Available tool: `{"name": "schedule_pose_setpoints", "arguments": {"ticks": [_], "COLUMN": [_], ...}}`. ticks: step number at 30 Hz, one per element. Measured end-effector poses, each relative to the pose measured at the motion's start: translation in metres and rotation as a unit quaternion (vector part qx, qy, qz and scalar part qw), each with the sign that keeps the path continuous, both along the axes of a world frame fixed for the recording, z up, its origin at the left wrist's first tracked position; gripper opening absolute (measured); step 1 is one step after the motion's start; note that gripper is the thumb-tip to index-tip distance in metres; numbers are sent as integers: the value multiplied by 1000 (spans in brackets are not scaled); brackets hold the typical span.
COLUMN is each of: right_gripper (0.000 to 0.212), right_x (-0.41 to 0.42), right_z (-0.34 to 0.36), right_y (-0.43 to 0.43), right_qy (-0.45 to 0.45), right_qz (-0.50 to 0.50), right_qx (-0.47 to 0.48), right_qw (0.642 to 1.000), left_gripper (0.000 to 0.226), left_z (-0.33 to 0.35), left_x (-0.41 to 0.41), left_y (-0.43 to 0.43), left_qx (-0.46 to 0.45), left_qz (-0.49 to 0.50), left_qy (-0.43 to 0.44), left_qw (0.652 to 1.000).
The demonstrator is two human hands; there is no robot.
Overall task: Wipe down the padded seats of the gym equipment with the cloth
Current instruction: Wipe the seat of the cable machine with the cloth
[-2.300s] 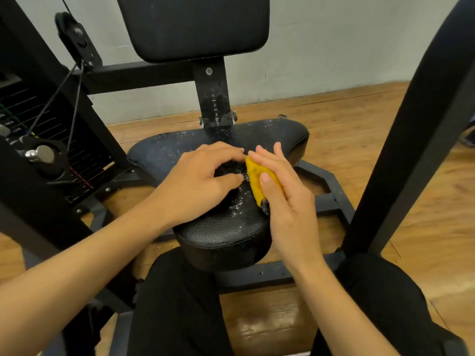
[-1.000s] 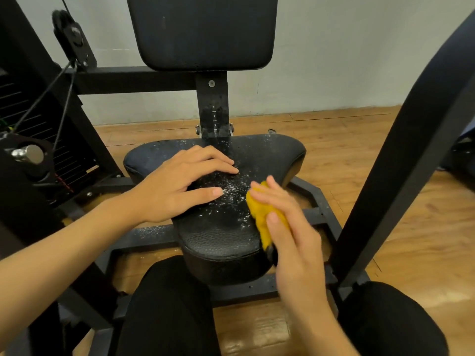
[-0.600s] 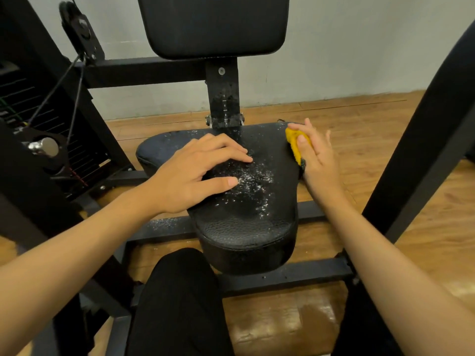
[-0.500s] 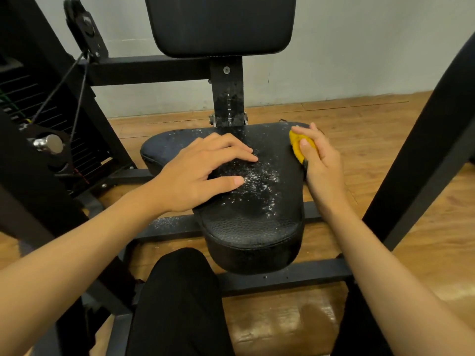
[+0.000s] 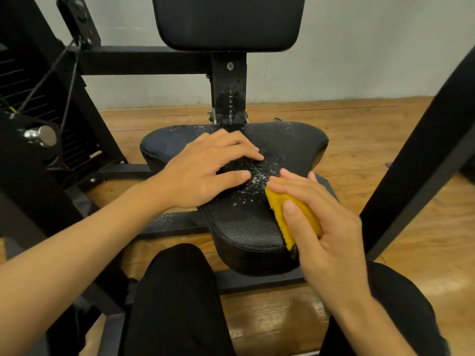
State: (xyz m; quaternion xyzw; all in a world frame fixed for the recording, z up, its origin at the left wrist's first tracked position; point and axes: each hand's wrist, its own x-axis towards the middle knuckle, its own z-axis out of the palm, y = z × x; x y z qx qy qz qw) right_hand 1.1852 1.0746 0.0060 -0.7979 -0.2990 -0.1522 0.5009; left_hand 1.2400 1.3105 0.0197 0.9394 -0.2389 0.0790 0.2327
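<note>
A black padded seat [image 5: 246, 227] of a gym machine fills the middle, speckled with white droplets around its centre. My right hand [image 5: 326, 232] holds a folded yellow cloth [image 5: 282, 211] against the seat's near right edge, thumb on top and fingers wrapped over it. My left hand [image 5: 205, 173] rests flat on the left middle of the seat, fingers spread and straight. A black back pad [image 5: 228, 21] stands upright above the seat on a black post [image 5: 228, 88].
The black machine frame with cable, pulley and weight stack [image 5: 38, 104] rises on the left. A thick black slanted bar [image 5: 421, 160] crosses the right side. My black-trousered knees [image 5: 177, 299] sit below the seat. Wooden floor [image 5: 372, 140] surrounds the machine, with a grey wall behind.
My right hand has drawn the yellow cloth from the seat's far right corner back to the near right edge. The left hand has stayed in place on the seat.
</note>
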Motion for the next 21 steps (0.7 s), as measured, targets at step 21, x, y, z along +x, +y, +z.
{"name": "schedule_pose_setpoints", "arguments": {"ticks": [21], "right_gripper": [28], "right_x": [-27], "right_z": [9], "right_y": [24], "right_qy": [-349], "right_qz": [73], "right_qx": [-343], "right_qw": [869], "left_gripper": [46], "left_z": [-1], "left_x": [0], "left_y": [-1], "left_qx": [-19], "left_qz": [-2], "left_qy": [28], "left_qw": [999]}}
